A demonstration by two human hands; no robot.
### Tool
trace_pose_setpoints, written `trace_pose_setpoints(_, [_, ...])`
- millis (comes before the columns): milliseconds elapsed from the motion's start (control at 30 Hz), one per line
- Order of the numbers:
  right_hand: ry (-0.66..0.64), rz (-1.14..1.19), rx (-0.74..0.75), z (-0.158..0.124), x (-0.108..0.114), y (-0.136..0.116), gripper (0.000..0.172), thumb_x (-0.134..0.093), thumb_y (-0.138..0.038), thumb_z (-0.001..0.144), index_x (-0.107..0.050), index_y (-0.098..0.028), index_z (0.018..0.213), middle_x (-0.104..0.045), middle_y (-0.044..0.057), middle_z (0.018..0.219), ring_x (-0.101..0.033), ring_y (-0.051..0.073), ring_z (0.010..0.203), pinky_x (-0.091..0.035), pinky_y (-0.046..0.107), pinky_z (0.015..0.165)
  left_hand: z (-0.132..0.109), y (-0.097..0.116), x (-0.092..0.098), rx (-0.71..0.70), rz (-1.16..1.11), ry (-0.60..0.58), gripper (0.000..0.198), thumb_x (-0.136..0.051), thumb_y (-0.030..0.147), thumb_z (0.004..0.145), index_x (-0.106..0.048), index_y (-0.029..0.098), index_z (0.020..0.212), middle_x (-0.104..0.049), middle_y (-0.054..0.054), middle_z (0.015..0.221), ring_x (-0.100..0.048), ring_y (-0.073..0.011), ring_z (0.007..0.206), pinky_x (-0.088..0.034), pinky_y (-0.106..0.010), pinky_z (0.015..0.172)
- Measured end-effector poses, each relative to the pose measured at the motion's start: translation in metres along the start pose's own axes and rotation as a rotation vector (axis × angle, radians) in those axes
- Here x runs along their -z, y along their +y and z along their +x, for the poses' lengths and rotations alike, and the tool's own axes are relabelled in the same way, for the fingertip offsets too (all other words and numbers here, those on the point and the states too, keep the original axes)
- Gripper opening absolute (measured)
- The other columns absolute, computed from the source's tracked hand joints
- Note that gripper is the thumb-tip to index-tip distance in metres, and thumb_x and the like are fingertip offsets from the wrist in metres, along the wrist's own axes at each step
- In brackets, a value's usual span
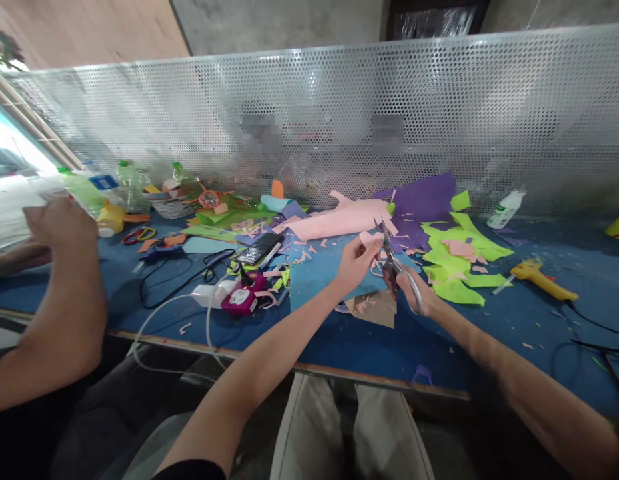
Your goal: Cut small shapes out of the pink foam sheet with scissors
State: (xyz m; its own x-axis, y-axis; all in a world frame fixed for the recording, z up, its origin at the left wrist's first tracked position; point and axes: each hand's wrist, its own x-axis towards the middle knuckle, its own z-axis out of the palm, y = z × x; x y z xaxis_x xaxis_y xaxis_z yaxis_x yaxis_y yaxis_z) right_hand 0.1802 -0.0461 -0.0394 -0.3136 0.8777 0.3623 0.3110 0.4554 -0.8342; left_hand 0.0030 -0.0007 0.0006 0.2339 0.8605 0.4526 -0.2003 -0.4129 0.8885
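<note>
Pink paper [370,238], a small piece, is pinched in my left hand [356,261] above the blue surface [349,350]. My right hand [414,288] grips scissors [388,248] beside it, blades parted; a yellow glue gun [545,281] lies rightward.

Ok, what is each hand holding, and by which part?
The left hand pinches a pink piece by its near edge; the right hand holds the scissors by the handles.

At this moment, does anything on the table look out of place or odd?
The purple scrap stands out: it lies alone by the near edge of the table, apart from the larger purple sheet.
</note>
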Motion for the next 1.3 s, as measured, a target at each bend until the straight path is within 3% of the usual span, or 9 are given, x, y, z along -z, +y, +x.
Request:
trace_pose_setpoints(300, [0.047, 0.002, 0.005, 0.0020, -0.0025, 0.0019, 0.061, -0.035, -0.083, 0.082, -0.054, -0.025, 0.087, -0.056, -0.001, 0.064, -0.057, 0.017, 0.048, -0.051, 0.032, 0.048, -0.0001, -0.0009, 0.0007, 0.010, 0.005, -0.014, 0.048, -0.068, 0.060, 0.086, -0.059, 0.016, 0.071, -0.052, 0.001, 0.061, -0.044, -0.0087, 0.054, -0.034, -0.025, 0.052])
trace_pose_setpoints(533, [0.033, -0.010, -0.003, 0.0010, 0.0006, -0.0021, 0.061, -0.035, -0.083, 0.082, -0.053, -0.025, 0.081, -0.055, 0.000, 0.061, -0.056, 0.016, 0.044, -0.049, 0.032, 0.046, -0.0001, -0.0021, 0.0015, -0.002, 0.014, -0.035, 0.047, -0.067, 0.059, 0.088, -0.058, 0.016, 0.070, -0.051, 0.002, 0.059, -0.044, -0.0086, 0.054, -0.034, -0.025, 0.052])
trace_pose_setpoints(767, [0.053, -0.012, -0.014, 0.0009, 0.0007, -0.0058, 0.057, -0.040, -0.080, 0.083, -0.053, -0.025, 0.081, -0.052, -0.002, 0.060, -0.056, 0.016, 0.042, -0.049, 0.032, 0.043, 0.0008, 0.0008, 0.0011, -0.008, 0.027, 0.029, 0.047, -0.066, 0.061, 0.088, -0.058, 0.017, 0.073, -0.053, 0.002, 0.059, -0.044, -0.0082, 0.050, -0.036, -0.025, 0.050])
trace_pose_setpoints(1033, [-0.002, -0.022, -0.015, 0.0014, 0.0036, -0.0017, 0.052, -0.042, -0.076, 0.086, -0.051, -0.025, 0.082, -0.050, -0.003, 0.062, -0.054, 0.014, 0.043, -0.046, 0.029, 0.042, 0.0052, -0.0011, 0.0046, -0.011, -0.002, 0.069, 0.044, -0.067, 0.057, 0.089, -0.054, 0.018, 0.072, -0.044, 0.004, 0.055, -0.039, -0.0083, 0.051, -0.032, -0.025, 0.049])
trace_pose_setpoints(1300, [-0.016, 0.037, -0.009, 0.0022, 0.0023, -0.0078, 0.057, -0.040, -0.081, 0.082, -0.052, -0.026, 0.085, -0.052, -0.001, 0.070, -0.052, 0.014, 0.049, -0.052, 0.031, 0.047, 0.0028, -0.0011, 0.0060, -0.054, 0.086, 0.041, 0.043, -0.065, 0.056, 0.090, -0.054, 0.018, 0.072, -0.045, 0.004, 0.058, -0.039, -0.0086, 0.052, -0.032, -0.025, 0.051])
